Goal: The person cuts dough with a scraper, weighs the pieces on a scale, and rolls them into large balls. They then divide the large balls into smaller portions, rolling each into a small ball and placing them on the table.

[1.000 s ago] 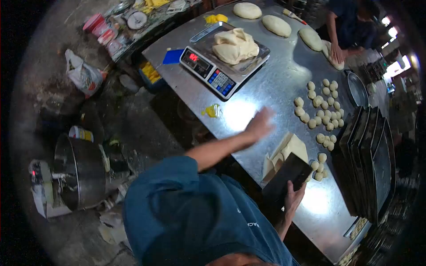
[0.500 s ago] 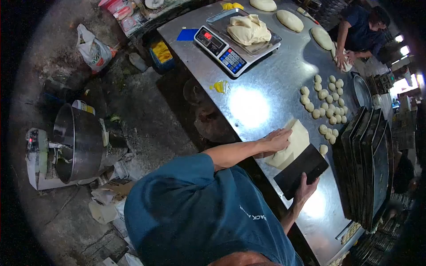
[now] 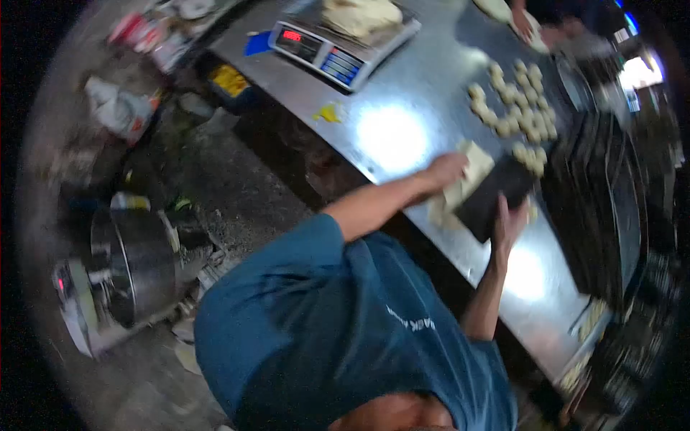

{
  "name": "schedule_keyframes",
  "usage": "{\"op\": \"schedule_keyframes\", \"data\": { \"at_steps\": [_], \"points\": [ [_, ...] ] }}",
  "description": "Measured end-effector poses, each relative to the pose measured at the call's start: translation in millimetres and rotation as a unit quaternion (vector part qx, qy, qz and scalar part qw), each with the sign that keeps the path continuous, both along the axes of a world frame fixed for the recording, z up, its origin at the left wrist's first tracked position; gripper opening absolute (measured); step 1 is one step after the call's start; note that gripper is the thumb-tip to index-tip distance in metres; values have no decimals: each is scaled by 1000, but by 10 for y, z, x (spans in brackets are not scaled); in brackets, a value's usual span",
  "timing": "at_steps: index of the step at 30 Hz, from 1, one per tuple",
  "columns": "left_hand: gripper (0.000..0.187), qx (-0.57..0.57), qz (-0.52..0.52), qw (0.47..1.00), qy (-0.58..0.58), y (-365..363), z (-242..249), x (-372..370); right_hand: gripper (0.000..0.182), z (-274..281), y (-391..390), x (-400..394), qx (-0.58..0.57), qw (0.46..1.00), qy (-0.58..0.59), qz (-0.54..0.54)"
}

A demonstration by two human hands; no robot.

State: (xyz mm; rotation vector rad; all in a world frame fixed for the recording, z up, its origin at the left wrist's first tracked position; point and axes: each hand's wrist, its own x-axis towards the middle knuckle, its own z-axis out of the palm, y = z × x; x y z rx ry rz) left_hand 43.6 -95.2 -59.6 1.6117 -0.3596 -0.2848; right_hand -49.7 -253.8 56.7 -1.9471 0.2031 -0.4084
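Note:
My left hand [image 3: 447, 172], smeared by motion, has its fingers curled over the near edge of a flat, pale piece of dough [image 3: 476, 165] on the metal table. A dark rectangular dough scraper [image 3: 491, 199] is gripped in my right hand [image 3: 509, 221], thumb up along its face. The scraper overlaps the right part of the dough and hides what lies under it. Just beyond its far edge sits a small cluster of dough balls [image 3: 530, 156].
Many more dough balls [image 3: 516, 108] lie farther up the metal table [image 3: 424, 79]. A digital scale [image 3: 316, 54] bears a large dough lump [image 3: 361, 16]. Stacked dark trays [image 3: 589, 208] stand at the right. Across the table, a co-worker's hand [image 3: 522, 27] touches dough. A mixer bowl [image 3: 136, 266] is on the floor.
The view has swung, so the table sits higher in the picture. My right hand has moved the scraper away from me and farther over the dough. My left hand's fingers look more curled.

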Motion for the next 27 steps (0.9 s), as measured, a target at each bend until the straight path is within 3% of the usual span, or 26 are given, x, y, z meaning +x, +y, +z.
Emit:
{"op": "schedule_keyframes", "data": {
  "at_steps": [1, 2, 3, 5, 7, 9, 11, 13, 15, 17, 18, 20, 21, 23, 24, 26, 27],
  "points": [
    [21, 15, -22, 999, -24, 113, -15, 24, 46, 132, 116, 96, -42, 998, 32, -27],
    [29, 219, -60, 967, -112, 259, 254, 64, 44, -20, 51, 218, -77, 996, 28, -46],
    [26, 179, -43, 969, -166, 351, 235, 69, 43, -102, 25, 308, -83, 996, -4, -19],
    [25, 187, -33, 966, -177, 472, 319, 102, 41, -310, -6, 483, -184, 974, 118, -65],
    [24, 176, -41, 965, -190, 524, 359, 159, 40, -81, 282, 480, -147, 971, 166, -84],
    [23, 173, -29, 964, -199, 631, 424, 245, 40, -325, 383, 455, -144, 970, 172, -91],
    [23, 157, -67, 983, -71, 738, 615, 339, 44, -507, 582, 282, -78, 973, 219, -4],
    [26, 126, 33, 991, -15, 927, 964, 605, 47, -580, 860, 46, -100, 966, 225, 75],
    [27, 63, 129, 978, -154, 1261, 1111, 1138, 47, -389, 1044, -48, -69, 961, 254, 82],
    [33, 104, 197, 953, -204, 1728, 1267, 1767, 44, -443, 998, -68, 68, 975, 201, 67],
    [34, 197, 231, 926, -225, 1944, 1516, 1974, 42, -368, 928, -80, 25, 972, 226, 59],
    [32, 152, 261, 888, -347, 2413, 1446, 2657, 37, -104, 898, -71, 4, 967, 251, 40],
    [30, 162, 265, 913, -266, 2580, 1644, 2764, 35, -19, 899, -79, 27, 967, 251, 34],
    [35, 301, 175, 898, -271, 3055, 1374, 3360, 34, -120, 846, -122, 5, 970, 242, 38],
    [35, 298, 179, 896, -278, 3131, 1396, 3338, 33, -169, 813, -146, -17, 969, 244, 40],
    [41, 521, 172, 797, -252, 3220, 1401, 3086, 33, -215, 840, -217, -12, 975, 220, 37],
    [41, 520, 178, 796, -253, 3232, 1431, 3025, 33, -220, 872, -230, -5, 978, 204, 33]
  ]
}}
